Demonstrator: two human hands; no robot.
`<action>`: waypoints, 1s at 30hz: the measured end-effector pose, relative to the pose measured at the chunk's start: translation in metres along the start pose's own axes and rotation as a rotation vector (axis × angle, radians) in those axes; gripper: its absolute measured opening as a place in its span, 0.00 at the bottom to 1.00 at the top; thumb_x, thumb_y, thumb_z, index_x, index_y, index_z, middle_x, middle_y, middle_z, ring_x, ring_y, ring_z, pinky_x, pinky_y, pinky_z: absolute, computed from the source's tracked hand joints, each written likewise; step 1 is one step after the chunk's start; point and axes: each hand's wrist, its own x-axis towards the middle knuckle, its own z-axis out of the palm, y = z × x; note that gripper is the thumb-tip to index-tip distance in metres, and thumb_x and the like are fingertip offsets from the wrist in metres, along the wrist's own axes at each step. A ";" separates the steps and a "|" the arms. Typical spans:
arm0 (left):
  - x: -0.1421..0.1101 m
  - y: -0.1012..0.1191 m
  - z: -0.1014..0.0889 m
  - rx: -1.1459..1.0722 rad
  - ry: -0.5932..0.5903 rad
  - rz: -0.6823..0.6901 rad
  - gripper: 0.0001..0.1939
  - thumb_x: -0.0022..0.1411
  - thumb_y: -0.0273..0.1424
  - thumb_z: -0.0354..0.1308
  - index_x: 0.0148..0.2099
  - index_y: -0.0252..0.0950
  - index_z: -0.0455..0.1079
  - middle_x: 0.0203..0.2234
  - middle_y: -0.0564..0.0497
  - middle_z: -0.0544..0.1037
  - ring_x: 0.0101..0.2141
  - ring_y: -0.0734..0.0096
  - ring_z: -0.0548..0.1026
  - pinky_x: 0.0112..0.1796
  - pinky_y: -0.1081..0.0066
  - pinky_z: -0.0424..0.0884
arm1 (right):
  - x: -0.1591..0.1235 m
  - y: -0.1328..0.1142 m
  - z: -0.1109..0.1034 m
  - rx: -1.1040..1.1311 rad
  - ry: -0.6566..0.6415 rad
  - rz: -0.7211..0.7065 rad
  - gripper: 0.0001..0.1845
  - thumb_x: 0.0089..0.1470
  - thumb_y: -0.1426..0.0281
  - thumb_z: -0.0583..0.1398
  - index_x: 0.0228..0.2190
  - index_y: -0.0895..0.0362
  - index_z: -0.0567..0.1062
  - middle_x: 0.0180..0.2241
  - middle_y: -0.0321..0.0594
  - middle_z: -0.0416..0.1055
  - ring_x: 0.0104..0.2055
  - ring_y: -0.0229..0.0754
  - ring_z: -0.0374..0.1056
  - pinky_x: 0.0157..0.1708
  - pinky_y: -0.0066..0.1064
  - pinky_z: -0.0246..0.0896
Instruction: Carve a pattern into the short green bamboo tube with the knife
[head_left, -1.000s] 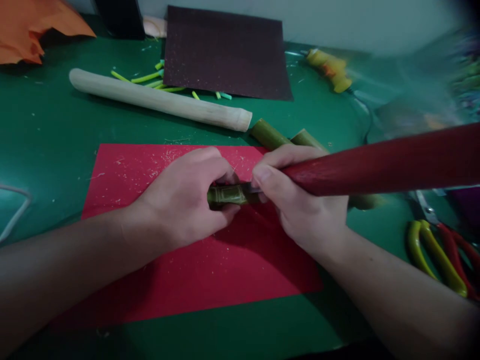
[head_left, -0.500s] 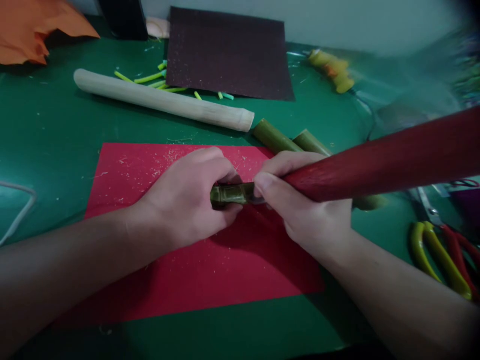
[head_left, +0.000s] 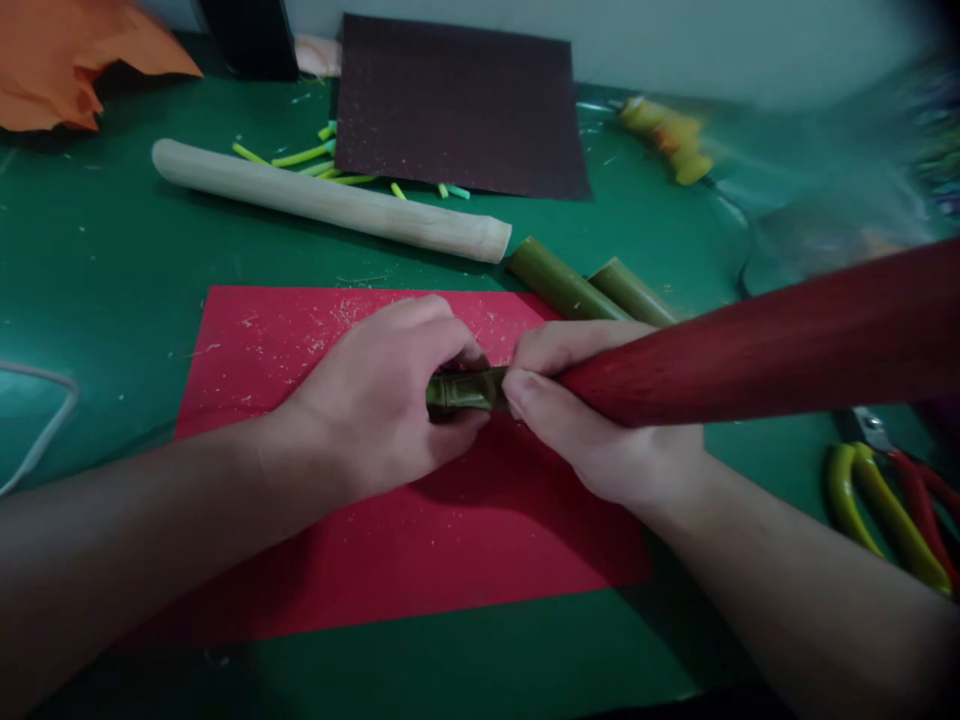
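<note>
A short piece of green bamboo [head_left: 470,390] is gripped between the thumb and fingers of my left hand [head_left: 382,390], above the red sheet [head_left: 427,570]. My right hand [head_left: 600,430] is closed around a tool with a thick red handle [head_left: 757,345], close to where the handle narrows. The handle slants up and away to the right, out of the picture. The tool's working end meets the bamboo's right side, but my right thumb and fingers hide it. Pale shavings [head_left: 259,340] lie scattered on the red sheet.
A long pale bamboo stick [head_left: 330,200] lies beyond the sheet, near two green bamboo pieces [head_left: 562,280]. Behind are a dark sheet [head_left: 457,105] and a yellow-handled tool [head_left: 664,140] with a cord. Yellow-and-red-handled pliers [head_left: 889,500] rest at right. Orange paper [head_left: 67,60] occupies the far left.
My right hand and the red handle have tipped slightly, the handle now sitting lower in the picture. My left hand and the bamboo have barely moved.
</note>
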 end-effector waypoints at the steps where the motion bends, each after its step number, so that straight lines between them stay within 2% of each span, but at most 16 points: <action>1: 0.000 0.000 0.000 0.001 0.001 0.003 0.03 0.59 0.29 0.61 0.36 0.37 0.70 0.34 0.51 0.76 0.36 0.68 0.73 0.34 0.68 0.66 | 0.000 0.000 0.000 -0.004 -0.004 -0.003 0.14 0.52 0.78 0.60 0.19 0.52 0.70 0.18 0.31 0.68 0.20 0.33 0.62 0.18 0.29 0.56; 9: 0.000 0.002 -0.001 -0.023 0.003 -0.008 0.05 0.57 0.28 0.64 0.33 0.37 0.69 0.32 0.52 0.74 0.34 0.71 0.72 0.31 0.70 0.64 | 0.000 0.007 0.006 0.090 0.217 0.009 0.13 0.55 0.75 0.62 0.19 0.53 0.73 0.20 0.30 0.69 0.22 0.32 0.63 0.23 0.28 0.61; 12: 0.000 0.002 -0.001 -0.034 0.002 -0.013 0.06 0.57 0.29 0.64 0.34 0.37 0.69 0.32 0.52 0.74 0.34 0.71 0.72 0.31 0.70 0.65 | 0.000 0.008 0.006 0.137 0.178 0.015 0.14 0.53 0.76 0.61 0.18 0.54 0.72 0.19 0.29 0.68 0.21 0.31 0.62 0.23 0.28 0.60; 17: 0.000 0.001 0.000 -0.015 -0.003 -0.012 0.04 0.58 0.29 0.63 0.36 0.37 0.70 0.34 0.51 0.76 0.35 0.69 0.73 0.33 0.69 0.66 | -0.001 0.004 0.004 0.067 0.093 0.027 0.14 0.52 0.78 0.60 0.18 0.53 0.71 0.18 0.30 0.67 0.21 0.32 0.61 0.20 0.28 0.55; 24: -0.001 -0.002 0.000 -0.010 -0.002 0.006 0.03 0.59 0.30 0.61 0.37 0.38 0.70 0.35 0.51 0.76 0.37 0.67 0.73 0.34 0.67 0.67 | -0.003 0.001 0.001 0.003 0.015 -0.009 0.15 0.54 0.77 0.60 0.19 0.52 0.70 0.19 0.31 0.68 0.20 0.33 0.62 0.19 0.29 0.56; 27: 0.000 -0.001 -0.001 -0.028 -0.005 -0.012 0.04 0.58 0.30 0.62 0.36 0.38 0.70 0.34 0.52 0.76 0.36 0.68 0.73 0.33 0.68 0.67 | -0.005 0.002 0.004 0.001 0.099 -0.005 0.14 0.54 0.77 0.62 0.20 0.52 0.72 0.21 0.32 0.70 0.22 0.34 0.65 0.21 0.29 0.60; 30: 0.000 0.000 -0.002 -0.027 0.000 -0.004 0.05 0.58 0.29 0.63 0.35 0.37 0.69 0.34 0.52 0.75 0.36 0.68 0.73 0.34 0.68 0.67 | -0.004 0.005 0.008 0.051 0.235 0.004 0.13 0.54 0.75 0.63 0.20 0.52 0.74 0.21 0.31 0.71 0.24 0.33 0.66 0.25 0.28 0.63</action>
